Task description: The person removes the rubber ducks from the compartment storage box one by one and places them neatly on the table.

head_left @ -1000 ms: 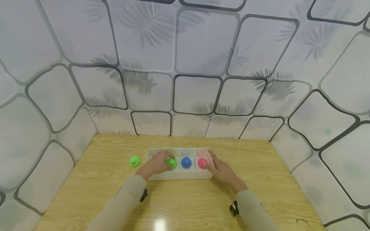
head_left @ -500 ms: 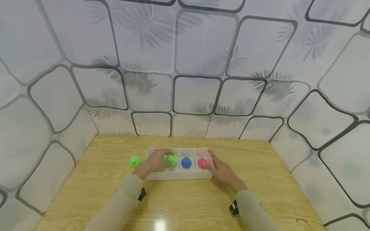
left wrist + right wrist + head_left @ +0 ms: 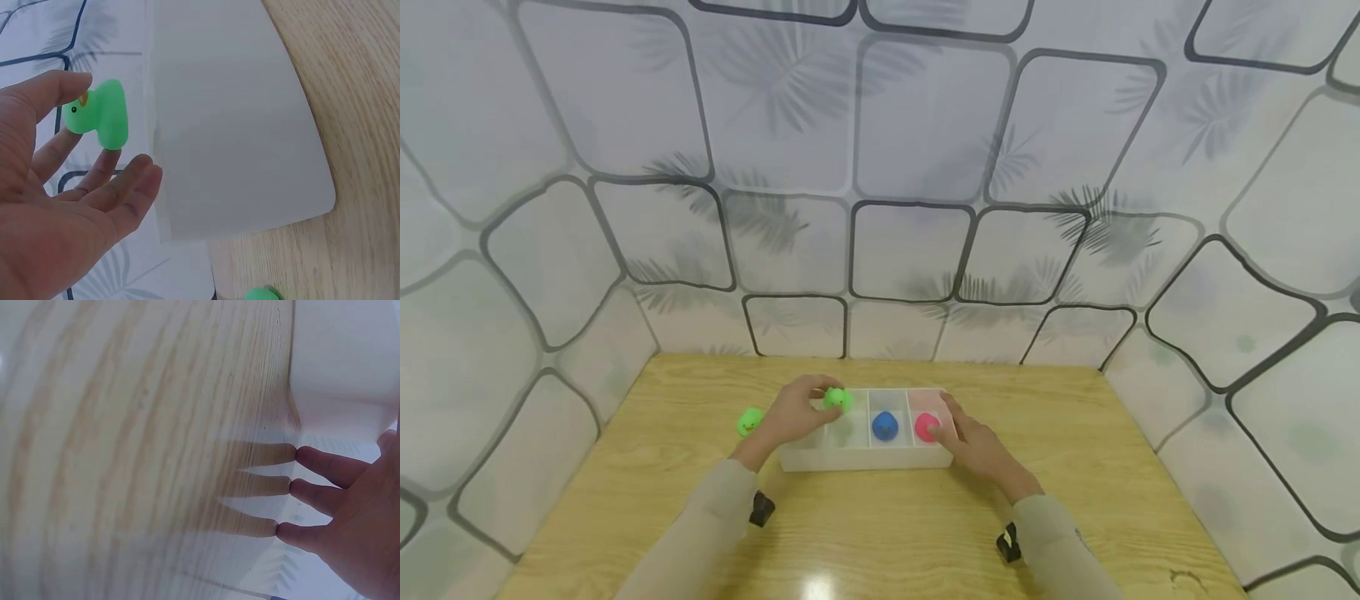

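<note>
A green toy duck (image 3: 837,400) is pinched by my left hand (image 3: 790,410), raised above the left part of a white divided box (image 3: 865,458). In the left wrist view the duck (image 3: 109,115) sits between thumb and fingertips, beside the box's outer wall (image 3: 237,125). My right hand (image 3: 981,446) rests at the box's right end, with its thumb over the rim beside a pink toy (image 3: 925,427). The right wrist view shows the right hand (image 3: 356,512) with spread, fairly straight fingers touching the table; its thumb is hidden there. A blue toy duck (image 3: 884,426) sits in the neighbouring compartment.
Another green toy duck (image 3: 749,421) lies on the wooden table (image 3: 880,533), left of the box and close to my left wrist. Patterned white panels (image 3: 910,250) enclose the table at the back and both sides.
My left hand has lifted the green duck up out of its compartment and moved slightly left and away from me. The right hand has stayed at the box's end.
</note>
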The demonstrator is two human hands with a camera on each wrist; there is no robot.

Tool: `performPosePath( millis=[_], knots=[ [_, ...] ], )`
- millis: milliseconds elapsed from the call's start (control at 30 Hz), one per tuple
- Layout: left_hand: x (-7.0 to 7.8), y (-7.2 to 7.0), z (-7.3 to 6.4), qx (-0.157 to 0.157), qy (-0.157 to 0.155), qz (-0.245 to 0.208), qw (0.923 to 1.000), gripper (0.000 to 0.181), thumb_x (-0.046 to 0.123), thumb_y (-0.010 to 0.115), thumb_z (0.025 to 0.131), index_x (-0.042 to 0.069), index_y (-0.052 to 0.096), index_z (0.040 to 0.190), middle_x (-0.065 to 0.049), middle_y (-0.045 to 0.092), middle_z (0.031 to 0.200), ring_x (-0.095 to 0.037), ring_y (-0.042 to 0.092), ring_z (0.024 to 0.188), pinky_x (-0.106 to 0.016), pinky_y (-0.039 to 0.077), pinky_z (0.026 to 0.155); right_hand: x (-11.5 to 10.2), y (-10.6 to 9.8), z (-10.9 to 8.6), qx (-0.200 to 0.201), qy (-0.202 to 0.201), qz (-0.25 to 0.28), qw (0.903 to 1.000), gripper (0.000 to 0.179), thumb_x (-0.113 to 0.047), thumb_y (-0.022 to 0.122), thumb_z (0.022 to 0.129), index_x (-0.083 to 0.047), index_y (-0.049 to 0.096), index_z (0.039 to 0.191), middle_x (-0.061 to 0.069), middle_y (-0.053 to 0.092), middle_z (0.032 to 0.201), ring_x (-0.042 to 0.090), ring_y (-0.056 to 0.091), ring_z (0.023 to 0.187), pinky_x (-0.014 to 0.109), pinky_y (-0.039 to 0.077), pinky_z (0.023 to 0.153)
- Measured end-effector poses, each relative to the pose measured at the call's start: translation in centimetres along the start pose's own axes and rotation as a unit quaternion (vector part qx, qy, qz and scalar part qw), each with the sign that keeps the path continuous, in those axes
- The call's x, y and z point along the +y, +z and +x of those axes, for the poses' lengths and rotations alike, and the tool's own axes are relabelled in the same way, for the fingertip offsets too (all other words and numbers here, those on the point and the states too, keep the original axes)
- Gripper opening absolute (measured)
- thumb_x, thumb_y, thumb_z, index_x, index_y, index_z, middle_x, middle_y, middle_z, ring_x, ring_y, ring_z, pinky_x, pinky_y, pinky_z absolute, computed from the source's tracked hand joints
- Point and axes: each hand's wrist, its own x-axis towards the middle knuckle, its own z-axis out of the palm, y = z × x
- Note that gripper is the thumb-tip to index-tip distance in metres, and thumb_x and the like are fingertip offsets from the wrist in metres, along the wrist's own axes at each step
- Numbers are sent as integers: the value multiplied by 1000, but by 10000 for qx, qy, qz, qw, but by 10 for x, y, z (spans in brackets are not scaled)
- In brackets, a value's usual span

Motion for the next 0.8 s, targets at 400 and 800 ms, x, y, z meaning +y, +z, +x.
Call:
performPosePath(
  millis=[400,800],
  knots=[
    [-16,-15,-8,482,-429,-890,9939,44,14,76,96,-3,67,136,-29,61,139,-43,73,112,-39,65,86,1,1,0,-16,-34,47,10000,81,-60,50,106,-29,13,171,22,39,167,48,46,148,64,36,123],
    [-27,-28,-19,1139,-1086,-992,9825,50,19,77,97,3,64,142,-24,58,149,-42,66,125,-49,60,100,0,1,0,10,-33,89,10000,81,-61,50,106,-29,14,171,23,41,165,48,47,147,64,37,122]
  ],
)
